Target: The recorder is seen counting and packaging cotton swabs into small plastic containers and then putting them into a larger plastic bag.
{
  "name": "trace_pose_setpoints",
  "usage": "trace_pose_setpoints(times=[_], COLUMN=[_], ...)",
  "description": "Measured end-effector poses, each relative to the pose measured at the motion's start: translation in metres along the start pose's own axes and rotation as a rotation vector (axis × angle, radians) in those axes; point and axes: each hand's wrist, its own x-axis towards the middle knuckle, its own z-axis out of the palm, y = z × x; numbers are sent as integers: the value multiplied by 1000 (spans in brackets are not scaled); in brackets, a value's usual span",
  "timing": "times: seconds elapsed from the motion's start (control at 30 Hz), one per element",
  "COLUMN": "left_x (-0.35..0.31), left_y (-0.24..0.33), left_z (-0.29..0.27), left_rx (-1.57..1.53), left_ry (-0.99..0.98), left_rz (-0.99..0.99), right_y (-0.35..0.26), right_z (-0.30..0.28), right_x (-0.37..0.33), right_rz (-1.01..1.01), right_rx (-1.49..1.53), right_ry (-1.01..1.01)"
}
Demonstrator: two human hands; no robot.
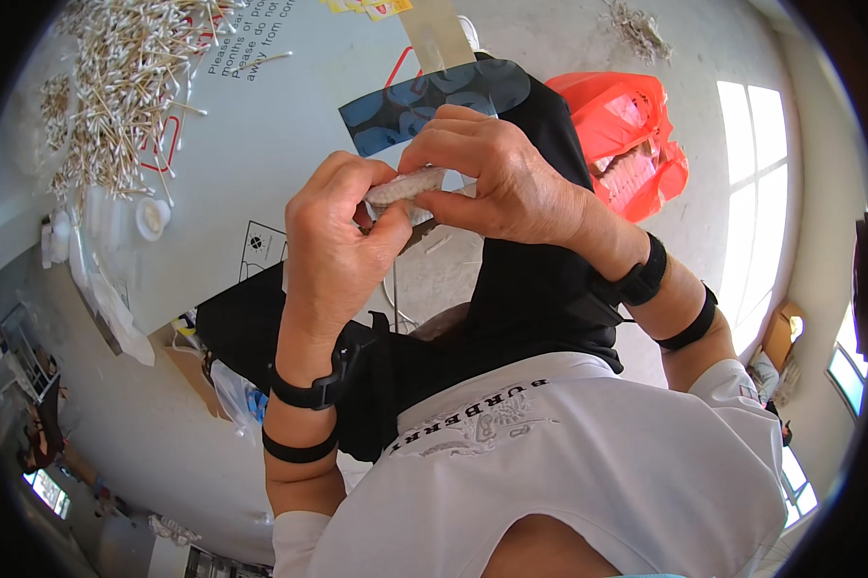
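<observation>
My left hand and my right hand meet in front of my chest, both pinching a small clear packet of cotton swabs. The left thumb and fingers grip its left end; the right fingers curl over its right end and hide most of it. Both wrists wear black bands. A blue patterned sheet lies on the white table just beyond the hands.
A large heap of loose cotton swabs covers the table's far left. A small white round lid and clear plastic bags sit near the table's left edge. An orange plastic bag lies on the floor to the right.
</observation>
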Motion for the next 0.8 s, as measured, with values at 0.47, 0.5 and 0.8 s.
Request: trace_pose_setpoints(times=[0.47,0.5,0.8], left_x=[3,3,4], left_y=[-9,-10,-21], left_z=[2,0,4], left_rx=[106,80,314], left_ry=[12,-5,-25], left_rz=[165,150,362], right_y=[11,14,15], right_z=[7,7,9], right_x=[5,5,6], right_rz=[-209,-208,-287], right_rx=[-153,-153,-272], right_ry=[46,45,-61])
